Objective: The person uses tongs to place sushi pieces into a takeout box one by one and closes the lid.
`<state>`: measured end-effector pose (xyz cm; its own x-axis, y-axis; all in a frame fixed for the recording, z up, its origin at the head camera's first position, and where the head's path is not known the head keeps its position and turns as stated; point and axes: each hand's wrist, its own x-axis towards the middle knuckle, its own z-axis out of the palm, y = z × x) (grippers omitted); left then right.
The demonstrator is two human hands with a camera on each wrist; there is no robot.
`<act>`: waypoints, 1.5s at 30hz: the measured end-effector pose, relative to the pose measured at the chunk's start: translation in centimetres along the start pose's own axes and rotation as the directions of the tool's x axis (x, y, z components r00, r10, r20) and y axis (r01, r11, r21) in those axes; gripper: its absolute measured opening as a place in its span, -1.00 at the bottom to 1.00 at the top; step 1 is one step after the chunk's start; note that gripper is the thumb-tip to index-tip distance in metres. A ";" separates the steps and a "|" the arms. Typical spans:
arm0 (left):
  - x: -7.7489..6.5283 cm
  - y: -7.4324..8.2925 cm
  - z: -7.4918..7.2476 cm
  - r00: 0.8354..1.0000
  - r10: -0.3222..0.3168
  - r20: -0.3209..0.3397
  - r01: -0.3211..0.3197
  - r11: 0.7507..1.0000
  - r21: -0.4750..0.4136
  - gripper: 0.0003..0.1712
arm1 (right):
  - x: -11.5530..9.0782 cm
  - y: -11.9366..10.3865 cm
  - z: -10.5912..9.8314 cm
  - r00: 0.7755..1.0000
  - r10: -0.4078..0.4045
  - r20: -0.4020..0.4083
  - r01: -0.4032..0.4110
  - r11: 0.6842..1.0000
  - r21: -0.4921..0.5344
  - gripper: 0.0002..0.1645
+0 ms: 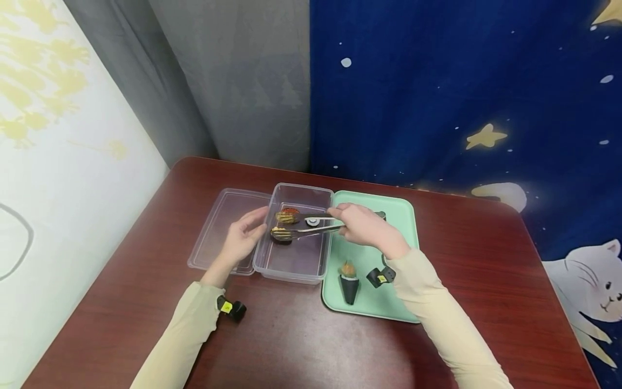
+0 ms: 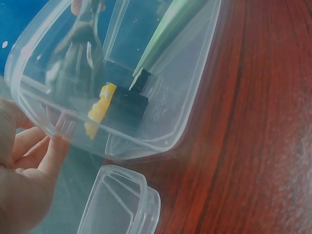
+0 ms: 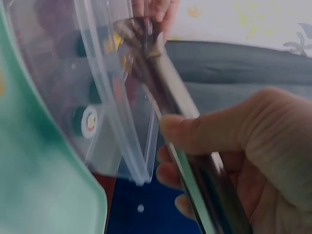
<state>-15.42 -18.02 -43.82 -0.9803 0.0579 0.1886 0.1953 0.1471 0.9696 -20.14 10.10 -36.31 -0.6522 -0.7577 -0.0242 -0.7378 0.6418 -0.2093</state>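
Observation:
In the head view my right hand [image 1: 364,227] grips metal tongs [image 1: 316,229], thumb on one arm and fingers round the other. The two tong heads stand apart inside a clear plastic container [image 1: 293,276]; I cannot tell whether they touch food. My left hand [image 1: 241,237] touches the container's left wall with extended fingers, seen close in the left wrist view. Inside lie a red-topped piece of sushi [image 1: 291,210], a small round roll [image 1: 312,221], and a dark piece with yellow topping [image 2: 100,111], partly hidden by the tongs in the head view.
A clear lid [image 1: 218,232] lies left of the container. To the right is a mint-green tray [image 1: 374,302] bearing a dark cone-shaped hand roll [image 1: 349,286]. The reddish-brown table [image 1: 286,324] meets curtains at its far edge.

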 end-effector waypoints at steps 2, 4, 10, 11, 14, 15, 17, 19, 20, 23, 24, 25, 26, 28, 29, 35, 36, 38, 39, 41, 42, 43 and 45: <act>0.0 0.1 0.0 1.000 -0.004 0.000 0.004 1.000 0.003 -0.52 | -0.8 0.5 0.1 0.999 -0.009 -0.034 0.010 1.000 0.026 -0.44; 0.0 0.2 -0.1 1.000 -0.005 0.001 0.005 1.000 0.005 -0.52 | -1.5 1.0 0.2 0.998 -0.012 -0.064 0.015 0.999 0.051 -0.45; -0.1 0.3 -0.3 1.000 -0.024 0.008 0.023 1.000 0.017 -0.52 | -3.9 2.1 0.1 0.992 0.017 -0.125 -0.002 0.993 0.116 -0.40; -0.1 0.3 -0.3 1.000 -0.025 0.010 0.024 0.999 0.020 -0.52 | -4.3 2.3 0.0 0.990 0.020 -0.138 -0.003 0.993 0.117 -0.39; -0.2 0.3 -0.3 0.999 -0.030 0.011 0.029 0.999 0.026 -0.52 | -5.6 3.1 0.0 0.985 0.034 -0.170 -0.013 0.993 0.121 -0.38; -0.2 0.3 -0.3 1.000 -0.030 0.009 0.030 0.999 0.026 -0.52 | -6.1 3.3 0.0 0.983 0.041 -0.179 -0.019 0.993 0.121 -0.38; -0.2 0.3 -0.3 1.000 -0.028 0.007 0.028 0.999 0.029 -0.52 | -7.1 3.8 0.0 0.978 0.061 -0.199 -0.036 0.992 0.124 -0.38; -0.2 0.3 -0.3 1.000 -0.027 0.004 0.027 0.999 0.030 -0.52 | -8.1 4.2 0.1 0.972 0.080 -0.222 -0.051 0.990 0.133 -0.37; -0.2 0.3 -0.3 1.000 -0.024 0.003 0.024 0.999 0.031 -0.52 | -8.6 4.4 0.1 0.968 0.088 -0.233 -0.056 0.989 0.138 -0.36; -0.2 0.2 -0.3 1.000 -0.019 0.003 0.019 0.999 0.032 -0.53 | -10.0 4.9 0.2 0.960 0.107 -0.261 -0.070 0.987 0.144 -0.35; -0.2 0.2 -0.4 1.000 -0.018 0.002 0.018 0.999 0.033 -0.53 | -10.4 5.0 0.3 0.958 0.110 -0.266 -0.074 0.987 0.142 -0.35; -0.2 0.3 -0.4 1.000 -0.015 0.001 0.015 0.999 0.033 -0.53 | -10.8 5.1 0.4 0.956 0.114 -0.271 -0.078 0.987 0.140 -0.34; -0.2 0.3 -0.4 1.000 -0.013 0.000 0.013 0.999 0.033 -0.54 | -11.2 5.2 0.5 0.954 0.114 -0.278 -0.079 0.988 0.133 -0.34; -0.3 0.2 -0.5 1.000 -0.011 -0.003 0.011 0.999 0.033 -0.54 | -11.9 5.5 0.8 0.949 0.113 -0.296 -0.080 0.989 0.122 -0.34; -0.3 0.2 -0.6 1.000 -0.011 -0.007 0.012 0.999 0.034 -0.54 | -12.3 5.6 1.0 0.945 0.112 -0.307 -0.080 0.990 0.115 -0.34; -0.4 0.1 -0.8 1.000 -0.003 -0.012 0.003 0.999 0.038 -0.53 | -14.3 6.3 2.0 0.929 0.111 -0.353 -0.083 0.992 0.092 -0.34; -0.4 0.1 -0.8 1.000 0.001 -0.012 -0.001 0.999 0.039 -0.53 | -14.7 6.4 2.2 0.927 0.115 -0.356 -0.088 0.992 0.091 -0.33; -0.3 0.0 -0.9 1.000 0.006 -0.015 -0.005 0.999 0.036 -0.54 | -15.5 6.6 2.5 0.926 0.126 -0.357 -0.100 0.991 0.091 -0.33; -0.3 -0.1 -0.9 1.000 0.008 -0.015 -0.008 0.999 0.034 -0.54 | -15.9 6.8 2.7 0.924 0.133 -0.358 -0.107 0.990 0.091 -0.32; -0.3 -0.2 -0.8 1.000 0.016 -0.018 -0.016 0.999 0.029 -0.55 | -16.8 7.1 3.1 0.923 0.139 -0.358 -0.114 0.989 0.090 -0.30; -0.3 -0.2 -0.8 1.000 0.019 -0.020 -0.019 0.999 0.026 -0.55 | -17.2 7.2 3.3 0.922 0.142 -0.360 -0.118 0.989 0.088 -0.30; -0.4 -0.3 -0.8 1.000 0.020 -0.021 -0.020 1.000 0.022 -0.56 | -17.6 7.3 3.5 0.921 0.146 -0.360 -0.122 0.989 0.088 -0.29; -0.4 -0.3 -0.8 1.000 0.022 -0.020 -0.021 1.000 0.018 -0.56 | -18.4 7.6 3.9 0.918 0.149 -0.367 -0.127 0.988 0.083 -0.28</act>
<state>-15.15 -18.91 -44.09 -0.9762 0.0419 0.2127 0.2167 0.1638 0.9624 -13.05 28.42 -41.22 -0.7726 -0.5565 0.3057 -0.6319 0.7207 -0.2851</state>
